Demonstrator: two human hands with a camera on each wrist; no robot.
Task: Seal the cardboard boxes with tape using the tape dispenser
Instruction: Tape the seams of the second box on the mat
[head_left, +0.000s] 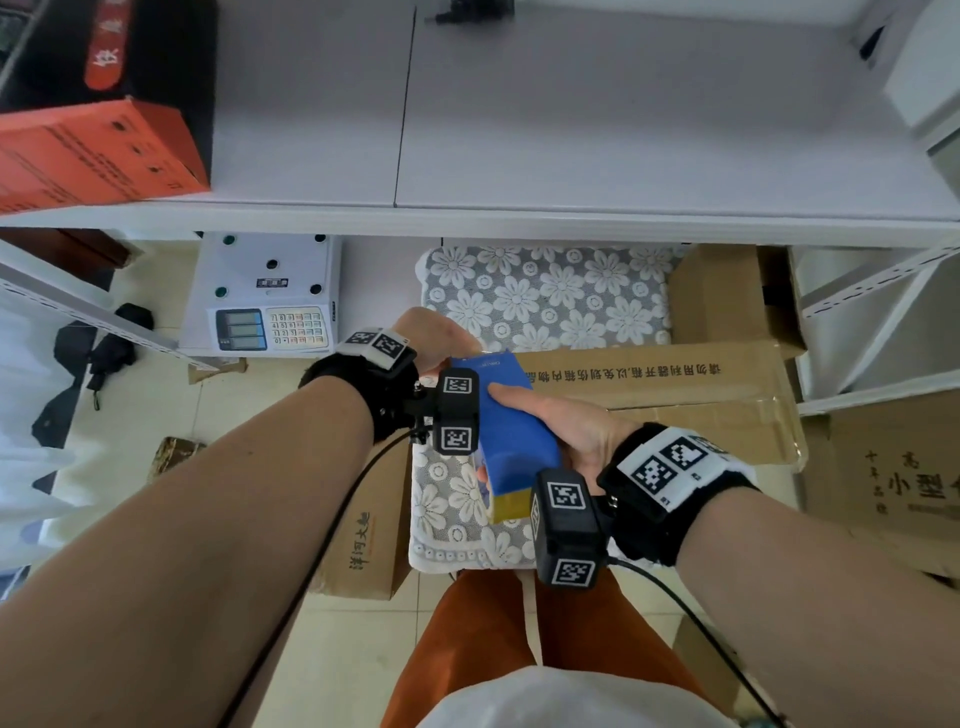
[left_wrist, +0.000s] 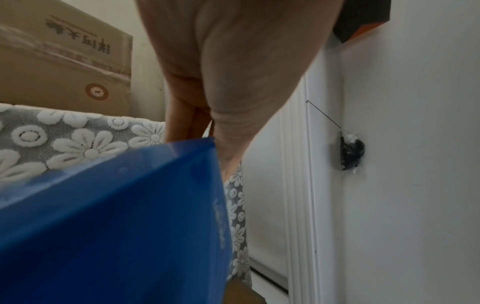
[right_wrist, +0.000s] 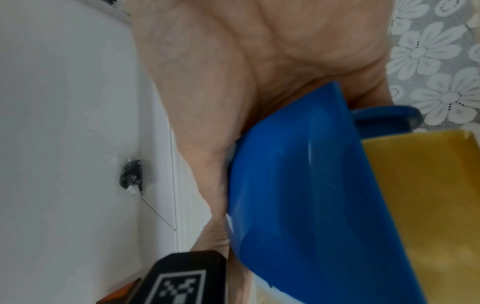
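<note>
I hold a blue box (head_left: 511, 431) with a yellow near end (head_left: 511, 506) at waist height, above the lace cloth. My left hand (head_left: 447, 343) grips its far end; the fingers go down behind the box (left_wrist: 116, 226) and are hidden there. My right hand (head_left: 545, 415) grips the right side, with the thumb lying across the blue top face. In the right wrist view the palm (right_wrist: 233, 102) wraps the blue box (right_wrist: 311, 195), and the yellow part (right_wrist: 428, 205) shows beside it. I see no tape dispenser.
Brown cardboard boxes stand on the tiled floor: a printed one with clear tape (head_left: 649, 374), one at right (head_left: 893, 467), one at left (head_left: 363, 535). A lace cloth (head_left: 550, 296) covers something ahead. A white shelf (head_left: 571, 130) holds an orange box (head_left: 88, 156). A scale (head_left: 265, 296) stands below.
</note>
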